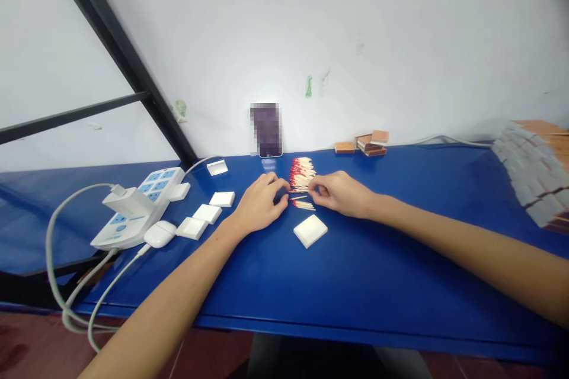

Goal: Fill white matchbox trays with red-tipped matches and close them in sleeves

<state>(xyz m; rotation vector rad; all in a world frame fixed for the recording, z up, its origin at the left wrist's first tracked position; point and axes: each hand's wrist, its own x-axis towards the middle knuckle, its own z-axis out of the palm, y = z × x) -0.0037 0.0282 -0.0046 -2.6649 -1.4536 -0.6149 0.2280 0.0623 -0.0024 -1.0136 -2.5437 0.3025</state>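
Observation:
A pile of red-tipped matches (302,174) lies on the blue table (377,260), with a few loose matches (304,205) just in front of it. My left hand (260,204) rests on the table at the left of the pile, its fingers curled and pinching at the matches. My right hand (340,194) comes in from the right, fingers pinched together on matches at the pile's edge. A white open matchbox tray (310,230) sits just in front of both hands.
Several white box trays (207,213) lie in a row to the left, beside a white earbud case (160,234) and a power strip (142,204) with cables. A phone (265,130) leans on the wall. Brown matchboxes (371,143) sit behind; stacked boxes (533,174) stand at right.

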